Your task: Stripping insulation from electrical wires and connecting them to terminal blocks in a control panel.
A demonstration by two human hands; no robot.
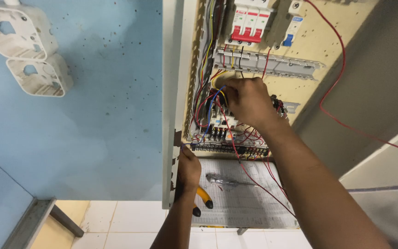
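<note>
I look into an open electrical cabinet [328, 41] on a blue wall. My right hand [249, 101] reaches into the wiring in the middle, its fingers pinched on blue, red and yellow wires [213, 94] above a contactor [217, 121]. My left hand [189, 167] is lower left at the cabinet's edge, beside the black terminal strip [229, 149], with its fingers on a thin wire end there. Pliers with yellow and black handles [203, 199] sit just below that hand; whether it holds them is unclear.
Red and white circuit breakers [249, 23] sit at the top over a grey rail [272, 64]. A clear-handled screwdriver [224, 180] lies on a printed sheet [245, 203]. A long red wire [342, 83] loops right. Two white junction boxes [28, 50] hang on the wall.
</note>
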